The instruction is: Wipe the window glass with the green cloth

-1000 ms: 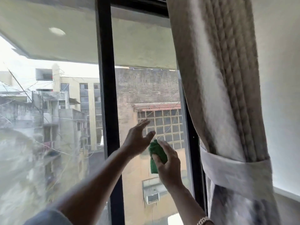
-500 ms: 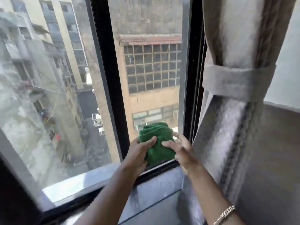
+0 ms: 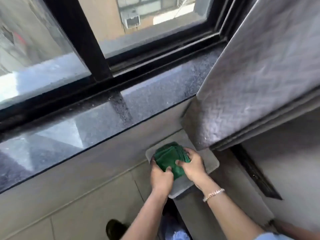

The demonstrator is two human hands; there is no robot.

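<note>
The folded green cloth (image 3: 168, 157) lies on a small grey surface (image 3: 209, 163) low down, below the window sill. My left hand (image 3: 161, 175) grips its near left edge and my right hand (image 3: 191, 163) presses on its right side. The window glass (image 3: 147, 25) is up at the top of the view, well away from both hands, with a second pane (image 3: 34, 49) to the left of the black frame post (image 3: 81, 37).
A dark polished stone sill (image 3: 103, 115) runs under the window. The grey curtain (image 3: 259, 75) hangs at the right, its lower end just above the cloth. A tiled floor (image 3: 69, 205) and a dark shoe (image 3: 116, 228) are below.
Both hands have come down from the glass with the cloth, past the sill, to the grey surface below. The view has tilted down from the window to the floor.
</note>
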